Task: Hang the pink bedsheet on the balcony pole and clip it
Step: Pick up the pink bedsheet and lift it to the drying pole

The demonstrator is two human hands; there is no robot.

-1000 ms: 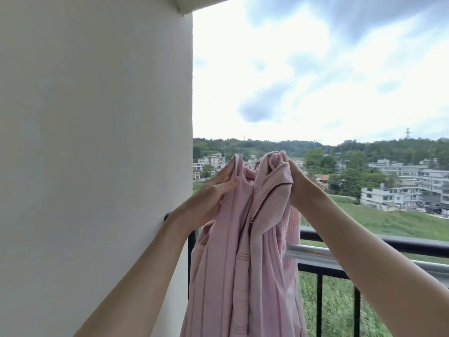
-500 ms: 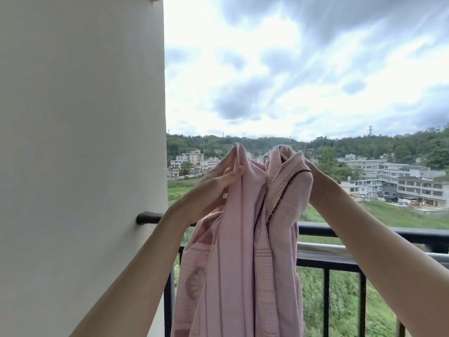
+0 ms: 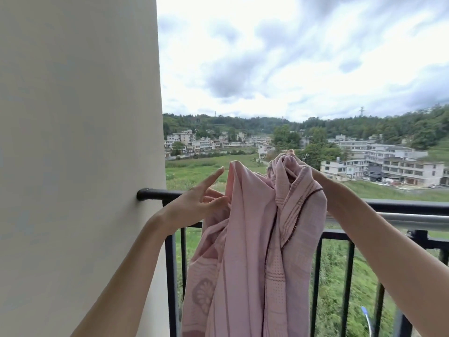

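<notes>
The pink bedsheet hangs bunched in front of the balcony railing, held up at chest height by both hands. My right hand grips the bunched top of the sheet; fabric covers most of its fingers. My left hand pinches the sheet's left edge between thumb and lower fingers, with its index finger stretched out free. A silver pole runs horizontally just behind the black top rail, to the right of the sheet. The sheet does not lie over either bar. No clips are in view.
A cream wall fills the left side; the black rail is fixed into it. Vertical black bars stand below the rail. A small blue-and-white object shows at the lower right. Fields and buildings lie beyond.
The hands have spread slightly apart and the sheet's top has opened between them. My left index finger has lifted off the fabric. More of the railing shows.
</notes>
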